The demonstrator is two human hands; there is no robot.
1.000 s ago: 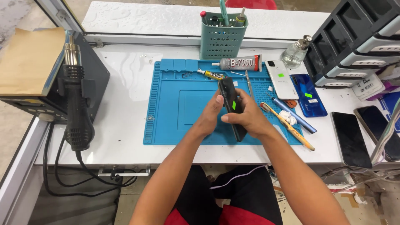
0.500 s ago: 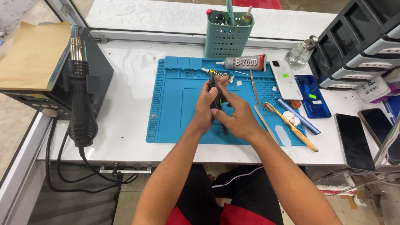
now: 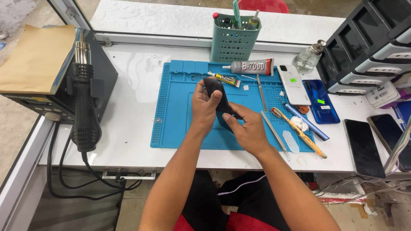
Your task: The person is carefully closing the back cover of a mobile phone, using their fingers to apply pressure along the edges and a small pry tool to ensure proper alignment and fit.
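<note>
white workbench (image 3: 128, 128) | blue silicone repair mat (image 3: 175, 115) centre | hot-air gun (image 3: 83, 107) left | left hand (image 3: 204, 105) and right hand (image 3: 246, 128) both grip black phone (image 3: 218, 96) | phones right

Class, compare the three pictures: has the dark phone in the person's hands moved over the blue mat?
Yes. The dark phone now sits higher on the blue mat, closer to the small yellow glue tube, and further left than before.

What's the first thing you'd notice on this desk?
Two hands meet over the bright blue mat in the middle: the left hand and right hand both grip a dark phone. A black hot-air gun hangs at the left, and a green tool basket stands behind the mat.
</note>
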